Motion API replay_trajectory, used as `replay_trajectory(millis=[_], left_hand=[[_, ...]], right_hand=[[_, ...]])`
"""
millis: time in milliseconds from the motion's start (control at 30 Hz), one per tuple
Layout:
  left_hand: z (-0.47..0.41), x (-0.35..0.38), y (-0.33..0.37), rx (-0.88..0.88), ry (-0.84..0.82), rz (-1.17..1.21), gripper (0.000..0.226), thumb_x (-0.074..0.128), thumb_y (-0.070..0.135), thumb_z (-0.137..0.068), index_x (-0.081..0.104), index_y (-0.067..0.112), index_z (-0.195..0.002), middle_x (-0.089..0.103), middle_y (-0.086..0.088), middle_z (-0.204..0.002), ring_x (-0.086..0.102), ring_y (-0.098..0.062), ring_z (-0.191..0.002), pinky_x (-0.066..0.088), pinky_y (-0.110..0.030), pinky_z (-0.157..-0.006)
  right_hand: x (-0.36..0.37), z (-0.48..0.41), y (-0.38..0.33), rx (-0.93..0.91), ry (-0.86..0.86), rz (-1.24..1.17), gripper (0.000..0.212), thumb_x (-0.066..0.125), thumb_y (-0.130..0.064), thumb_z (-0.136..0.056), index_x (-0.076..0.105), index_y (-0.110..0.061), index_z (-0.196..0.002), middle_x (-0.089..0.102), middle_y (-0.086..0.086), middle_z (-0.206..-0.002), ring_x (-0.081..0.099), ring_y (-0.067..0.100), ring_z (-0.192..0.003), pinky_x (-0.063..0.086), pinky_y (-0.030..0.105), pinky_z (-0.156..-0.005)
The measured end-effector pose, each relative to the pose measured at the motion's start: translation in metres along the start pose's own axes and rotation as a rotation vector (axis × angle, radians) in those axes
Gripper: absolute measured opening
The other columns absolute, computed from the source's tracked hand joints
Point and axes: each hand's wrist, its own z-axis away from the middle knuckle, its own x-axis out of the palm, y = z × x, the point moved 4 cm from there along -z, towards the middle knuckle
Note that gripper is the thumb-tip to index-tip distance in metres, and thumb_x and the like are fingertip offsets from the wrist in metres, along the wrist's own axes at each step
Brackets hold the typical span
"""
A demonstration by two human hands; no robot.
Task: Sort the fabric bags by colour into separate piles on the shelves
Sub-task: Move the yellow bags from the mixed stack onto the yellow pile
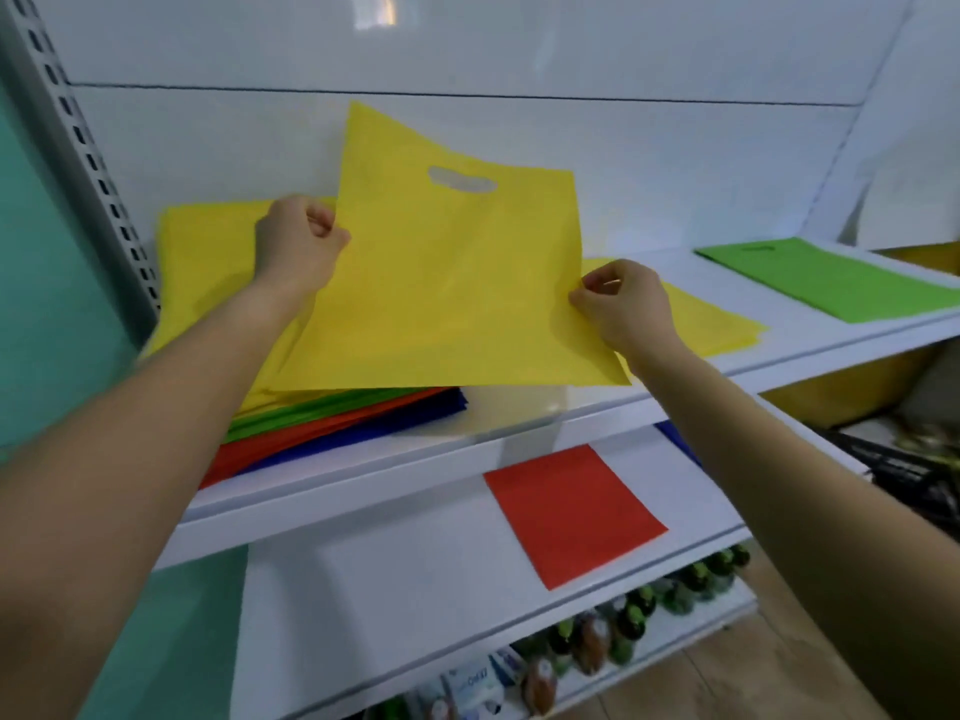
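Observation:
I hold a yellow fabric bag (pixel 447 283) with a cut-out handle up over the upper shelf (pixel 810 350). My left hand (pixel 298 246) grips its left edge and my right hand (pixel 623 298) pinches its right edge. Beneath it on the left lies a mixed stack (pixel 332 418) with yellow, green, red and blue layers. A flat yellow pile (pixel 711 319) shows behind my right hand. A green bag (pixel 826 280) lies at the right end of that shelf. On the lower shelf (pixel 395 574) lie a red bag (pixel 574 514) and a blue bag (pixel 675 441), mostly hidden by my arm.
A perforated grey upright (pixel 88 163) borders the shelving on the left, beside a teal wall (pixel 47 324). Bottles and packets (pixel 613 636) fill the lowest shelf. A dark basket (pixel 914 475) and a yellow bin (pixel 852 392) stand at the right.

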Motion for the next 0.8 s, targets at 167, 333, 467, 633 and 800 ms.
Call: replay_trajectory(millis=[167,333,467,633,800], left_hand=[[0.02,0.038,0.049,0.05,-0.055,0.072,0.026,0.062,0.013,-0.086,0.06,-0.002,-0.107,0.064,-0.02,-0.108,0.059,-0.029,-0.103,0.041,-0.028,-0.08],[0.047,0.076,0.099,0.078,-0.067,0.132,0.023,0.062,0.014,-0.086,0.061,0.0,-0.105,0.065,-0.017,-0.107,0.059,-0.026,-0.101,0.039,-0.025,-0.078],[0.073,0.116,0.142,0.088,-0.088,0.172,0.022,0.062,0.014,-0.086,0.061,0.001,-0.104,0.065,-0.017,-0.107,0.059,-0.027,-0.101,0.039,-0.025,-0.078],[0.106,0.157,0.182,0.097,-0.078,0.241,0.02,0.061,0.008,-0.086,0.052,0.005,-0.104,0.061,-0.016,-0.101,0.057,-0.025,-0.09,0.033,-0.018,-0.066],[0.127,0.19,0.196,0.159,-0.084,0.197,0.011,0.057,0.006,-0.088,0.052,0.005,-0.099,0.059,-0.011,-0.099,0.049,-0.018,-0.079,0.029,-0.017,-0.063]], right_hand=[[-0.06,0.013,0.026,0.026,0.074,-0.002,0.009,0.062,-0.011,-0.084,0.057,-0.014,-0.092,0.058,0.004,-0.089,0.053,0.017,-0.083,0.04,0.025,-0.07],[-0.113,0.021,0.057,0.064,0.106,-0.001,0.008,0.06,-0.009,-0.085,0.057,-0.012,-0.092,0.059,0.007,-0.09,0.054,0.019,-0.083,0.042,0.026,-0.07],[-0.163,0.024,0.091,0.086,0.118,-0.027,0.007,0.057,-0.006,-0.086,0.054,-0.011,-0.091,0.057,0.007,-0.09,0.055,0.021,-0.084,0.044,0.029,-0.071],[-0.217,0.024,0.126,0.097,0.136,-0.119,0.019,0.055,-0.008,-0.09,0.05,-0.008,-0.108,0.059,0.007,-0.102,0.058,0.02,-0.091,0.051,0.037,-0.079],[-0.248,0.003,0.153,0.047,0.154,-0.097,0.026,0.055,-0.011,-0.092,0.048,-0.009,-0.117,0.055,0.001,-0.101,0.056,0.016,-0.091,0.051,0.035,-0.08]])
